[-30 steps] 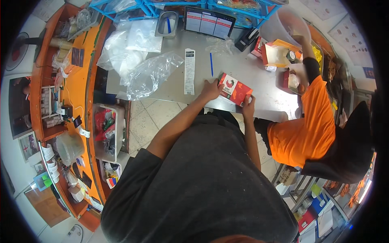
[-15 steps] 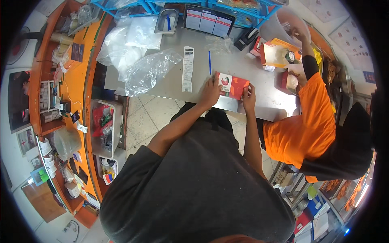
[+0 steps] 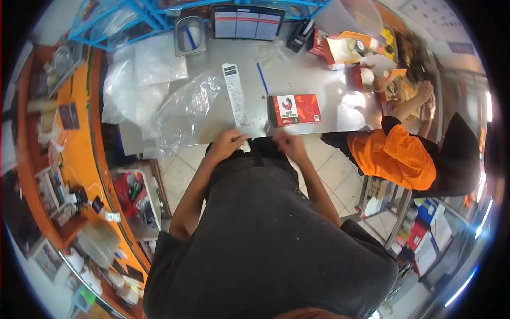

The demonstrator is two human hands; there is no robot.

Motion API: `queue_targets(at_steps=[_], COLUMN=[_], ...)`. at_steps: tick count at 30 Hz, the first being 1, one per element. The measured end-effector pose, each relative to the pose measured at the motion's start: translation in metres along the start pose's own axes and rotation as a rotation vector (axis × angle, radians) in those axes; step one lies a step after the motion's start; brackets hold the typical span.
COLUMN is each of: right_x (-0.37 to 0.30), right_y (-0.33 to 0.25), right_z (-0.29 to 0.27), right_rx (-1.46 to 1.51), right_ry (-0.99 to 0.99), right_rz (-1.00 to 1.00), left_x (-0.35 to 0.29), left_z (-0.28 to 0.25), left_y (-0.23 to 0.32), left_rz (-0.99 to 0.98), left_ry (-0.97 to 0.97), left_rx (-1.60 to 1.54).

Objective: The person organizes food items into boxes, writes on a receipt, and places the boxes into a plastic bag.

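Note:
A closed red box [image 3: 308, 109] with a white label lies on the metal table near its front edge, and neither hand touches it. My left hand [image 3: 228, 144] is at the table's edge, just below the lower end of a long printed receipt [image 3: 234, 93]. Its fingers are bent and drawn together; what is in them, if anything, cannot be made out. Just below the box, off the table's edge, my right hand [image 3: 290, 146] is smeared by motion, its fingers unclear. A blue pen [image 3: 262, 78] lies between the receipt and the box.
Clear plastic bags [image 3: 186, 109] cover the table's left part. At the back stand a metal container [image 3: 189, 37], a tablet [image 3: 247, 24] and a black device [image 3: 300, 36]. An open food box [image 3: 342, 52] is at right, near a co-worker in an orange shirt [image 3: 393, 157].
Both my hands have let go of the red box and drawn back to the table's edge. The view has shifted. The co-worker's arm has moved from the clear tub to the items at far right.

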State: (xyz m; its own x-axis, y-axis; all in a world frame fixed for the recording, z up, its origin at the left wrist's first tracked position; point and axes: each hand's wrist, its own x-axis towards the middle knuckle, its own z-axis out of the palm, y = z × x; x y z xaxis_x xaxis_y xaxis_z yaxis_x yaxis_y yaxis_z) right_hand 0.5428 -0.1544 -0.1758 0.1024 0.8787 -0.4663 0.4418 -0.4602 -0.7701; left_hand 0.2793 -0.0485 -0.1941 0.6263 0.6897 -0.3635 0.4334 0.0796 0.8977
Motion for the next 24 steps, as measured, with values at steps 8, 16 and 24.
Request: queue_targets(at_steps=[8, 16, 24], right_x=[-0.010, 0.065, 0.124], right_y=[0.071, 0.101, 0.168], right_z=[-0.059, -0.076, -0.279], right_rx=[-0.061, 0.013, 0.573], right_ry=[0.324, 0.523, 1.082], right_rz=[0.015, 0.009, 0.212], left_x=[-0.023, 0.051, 0.101], left_z=[-0.028, 0.008, 0.086], left_y=[-0.041, 0.066, 0.096], left_rz=[-0.094, 0.135, 0.455], left_ry=[0.038, -0.151, 0.150], left_rx=[-0.356, -0.013, 0.572])
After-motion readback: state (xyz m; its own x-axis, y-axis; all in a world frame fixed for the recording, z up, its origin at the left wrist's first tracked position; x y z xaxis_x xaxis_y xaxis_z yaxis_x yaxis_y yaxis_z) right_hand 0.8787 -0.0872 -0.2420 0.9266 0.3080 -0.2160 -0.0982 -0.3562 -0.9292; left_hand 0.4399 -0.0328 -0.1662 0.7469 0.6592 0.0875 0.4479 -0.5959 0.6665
